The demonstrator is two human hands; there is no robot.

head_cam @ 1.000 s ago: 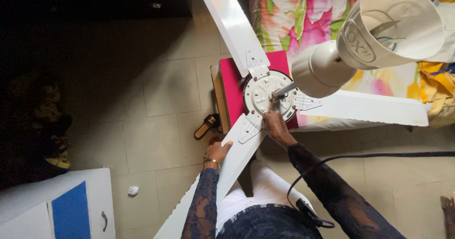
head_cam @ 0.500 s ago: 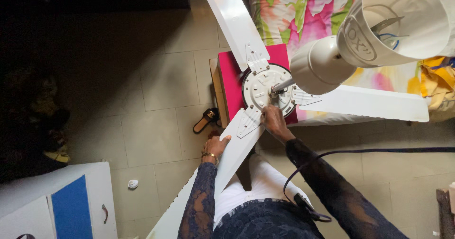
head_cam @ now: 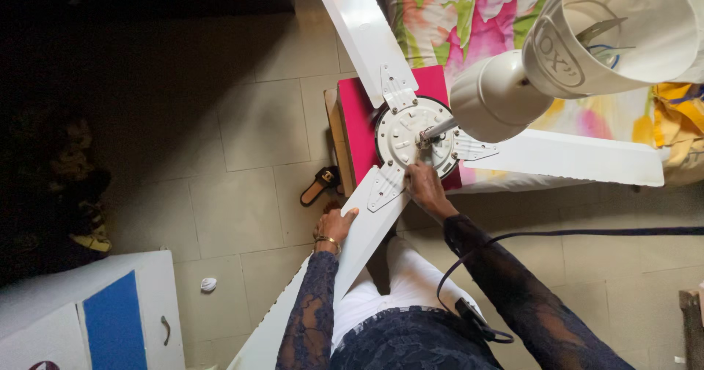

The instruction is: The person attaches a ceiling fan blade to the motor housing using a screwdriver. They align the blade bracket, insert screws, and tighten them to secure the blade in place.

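Observation:
A white ceiling fan lies with its round motor hub on a pink stool top. Three white blades spread from the hub. My left hand grips the edge of the near blade, which points toward me. My right hand rests at the hub's rim beside that blade's metal bracket; whether it holds anything small I cannot tell. The fan's white downrod cups rise toward the camera at the upper right.
A flowered bedcover lies behind the stool. A sandal sits on the tiled floor to the left. A white and blue cabinet stands at the lower left. A black cable runs across the floor at right.
My right hand has shifted slightly along the hub's rim near the bracket. My left hand stays on the near blade. The view has drifted a little.

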